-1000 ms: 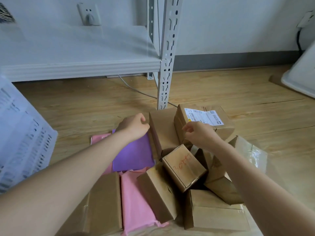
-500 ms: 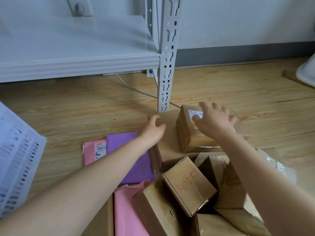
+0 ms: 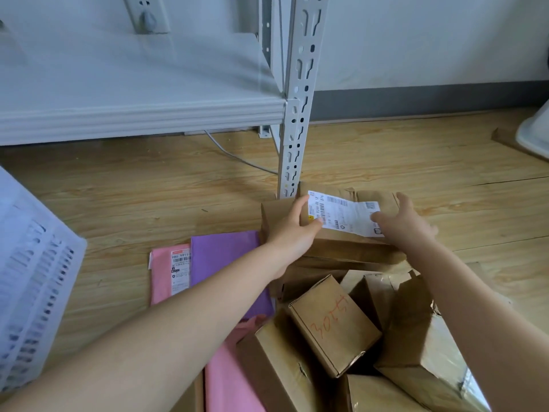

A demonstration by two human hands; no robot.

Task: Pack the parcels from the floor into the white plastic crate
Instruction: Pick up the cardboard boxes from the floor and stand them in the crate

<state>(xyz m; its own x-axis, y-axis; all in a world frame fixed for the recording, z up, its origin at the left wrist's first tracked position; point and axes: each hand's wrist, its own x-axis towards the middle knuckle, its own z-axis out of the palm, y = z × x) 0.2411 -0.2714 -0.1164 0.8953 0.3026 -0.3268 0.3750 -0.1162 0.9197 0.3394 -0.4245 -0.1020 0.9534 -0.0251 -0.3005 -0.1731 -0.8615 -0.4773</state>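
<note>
A brown cardboard box with a white shipping label sits at the far end of a parcel heap on the wooden floor. My left hand grips its left side and my right hand presses its right side. A flatter brown box lies beneath and to its left. Nearer me lie a box with red writing, other brown boxes, a purple mailer and pink mailers. The white plastic crate stands at the left edge.
A white metal shelf upright stands just behind the labelled box, with a low shelf board running left. A grey cable runs across the floor behind. A white tub shows at the right edge.
My left hand moved right from the flat box onto the labelled box's left side. My right hand slid off the top to its right side, uncovering the label. The box seems slightly raised.
</note>
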